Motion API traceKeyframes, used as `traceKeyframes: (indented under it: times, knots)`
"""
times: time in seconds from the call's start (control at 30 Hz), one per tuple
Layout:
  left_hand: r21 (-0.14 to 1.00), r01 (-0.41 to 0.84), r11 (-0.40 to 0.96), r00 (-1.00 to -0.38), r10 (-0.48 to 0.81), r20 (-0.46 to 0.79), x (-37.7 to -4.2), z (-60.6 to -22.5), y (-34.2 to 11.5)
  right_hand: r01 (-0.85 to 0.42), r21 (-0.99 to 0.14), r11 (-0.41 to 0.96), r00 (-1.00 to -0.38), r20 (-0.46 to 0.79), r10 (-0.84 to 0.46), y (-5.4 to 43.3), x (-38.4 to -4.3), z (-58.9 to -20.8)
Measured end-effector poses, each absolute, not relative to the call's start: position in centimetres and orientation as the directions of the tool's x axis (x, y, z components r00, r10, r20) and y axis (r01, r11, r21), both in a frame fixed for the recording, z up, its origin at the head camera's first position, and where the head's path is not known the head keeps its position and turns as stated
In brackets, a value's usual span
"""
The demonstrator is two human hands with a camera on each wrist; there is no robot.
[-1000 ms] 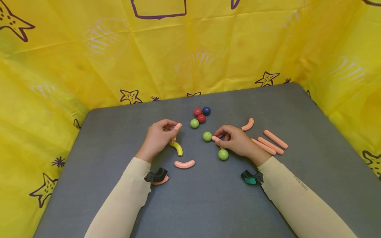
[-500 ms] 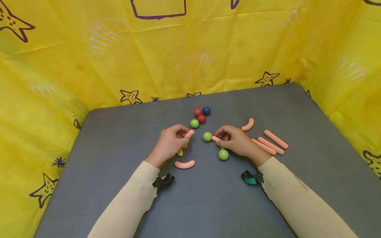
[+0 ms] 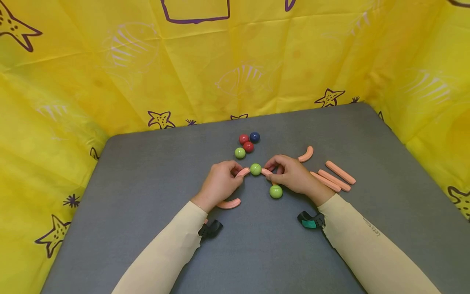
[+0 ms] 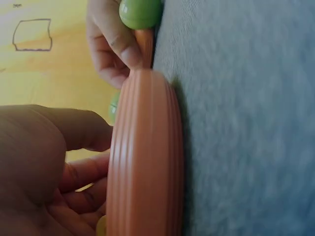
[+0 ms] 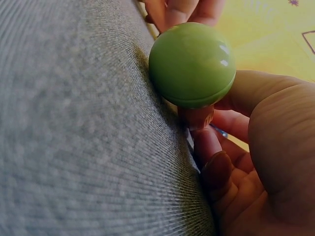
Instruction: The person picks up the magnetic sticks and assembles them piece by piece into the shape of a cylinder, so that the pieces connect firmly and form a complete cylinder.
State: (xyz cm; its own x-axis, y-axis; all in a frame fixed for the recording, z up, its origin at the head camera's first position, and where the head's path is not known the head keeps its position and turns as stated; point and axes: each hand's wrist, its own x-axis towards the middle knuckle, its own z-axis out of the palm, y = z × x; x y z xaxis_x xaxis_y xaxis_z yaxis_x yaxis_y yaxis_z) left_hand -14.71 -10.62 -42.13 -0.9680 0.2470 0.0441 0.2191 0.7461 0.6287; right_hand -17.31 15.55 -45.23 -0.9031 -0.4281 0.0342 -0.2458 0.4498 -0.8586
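My left hand (image 3: 220, 179) pinches a peach toy rod (image 3: 243, 172), whose tip meets or almost meets a green ball (image 3: 256, 169). On that ball's other side, my right hand (image 3: 291, 173) pinches a curved peach rod (image 3: 267, 172). A second green ball (image 3: 276, 192) sits at this rod's near end; the right wrist view has that ball (image 5: 192, 66) up close. Below my left hand lies another curved peach rod (image 3: 230, 203), large in the left wrist view. A sliver of yellow (image 4: 101, 226) shows behind it; the rest of that piece is hidden.
Behind the hands are two red balls (image 3: 248, 147), a blue ball (image 3: 255, 137) and a green ball (image 3: 240, 153). Right of my right hand lie three straight peach rods (image 3: 334, 180) and a curved one (image 3: 306, 154). Yellow cloth (image 3: 235, 61) walls the grey table (image 3: 264, 253).
My left hand has moved right with its peach rod, up to the green ball. The yellow curved piece is now hidden from the head view. My right hand has stayed in place.
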Motion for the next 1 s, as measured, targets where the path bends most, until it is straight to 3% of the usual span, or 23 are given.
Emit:
traceKeyframes:
  times: [0.7, 1.0]
  knots:
    - [0.614, 0.237, 0.753, -0.96, 0.277, 0.032, -14.7, -42.4, -10.9, -0.243, -0.862, 0.444, -0.901, 0.031, -0.432, 15.5, -17.2, -45.1]
    - [0.735, 0.174, 0.656, -0.97, 0.243, 0.013, -15.2, -41.9, -12.0, -0.264, -0.854, 0.448, -0.9, 0.052, -0.432, 15.6, -17.4, -45.4]
